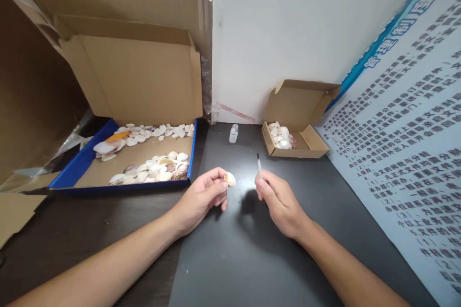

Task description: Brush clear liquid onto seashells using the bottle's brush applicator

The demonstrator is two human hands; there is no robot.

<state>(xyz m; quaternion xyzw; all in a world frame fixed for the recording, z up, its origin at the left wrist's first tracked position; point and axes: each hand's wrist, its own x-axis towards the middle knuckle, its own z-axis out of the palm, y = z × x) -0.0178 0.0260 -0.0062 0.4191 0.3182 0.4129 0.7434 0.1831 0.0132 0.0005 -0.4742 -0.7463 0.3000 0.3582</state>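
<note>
While the left hand (212,191) pinches a small shell (229,180) — the right hand (268,187) grips a slim brush (259,165) upright.

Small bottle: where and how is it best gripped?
Probably around the body of the small bottle, below its narrower neck, coming from the near side: it stands upright, its sides look straight, and the white panel rises behind it.

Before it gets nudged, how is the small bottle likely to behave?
The small bottle would probably tip if pushed high, being upright and taller than wide. Its clear, glossy walls suggest something stiff, perhaps slippery. Its rounded sides might let it roll once down on the dark mat.
</note>
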